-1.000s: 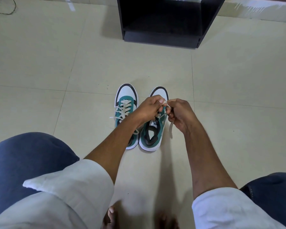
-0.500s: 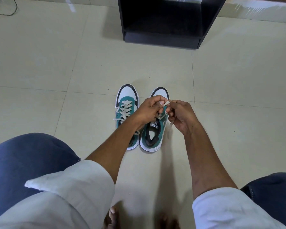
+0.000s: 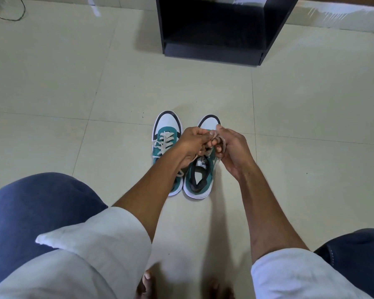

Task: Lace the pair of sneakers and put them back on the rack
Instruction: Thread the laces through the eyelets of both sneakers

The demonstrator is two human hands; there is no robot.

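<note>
Pinching the cream flat lace [image 3: 223, 143] over the right-side teal-and-white sneaker [image 3: 200, 175] on the tiled floor [image 3: 73, 87], left hand [image 3: 192, 145] and right hand [image 3: 232, 148] are both closed; slack (loop half-formed) could slip free.

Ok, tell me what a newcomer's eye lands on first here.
Two hands, left hand and right hand, meet over the right sneaker at centre, gripping its lace. Beside it stands the left sneaker, already laced; beyond them, the black rack.
</note>
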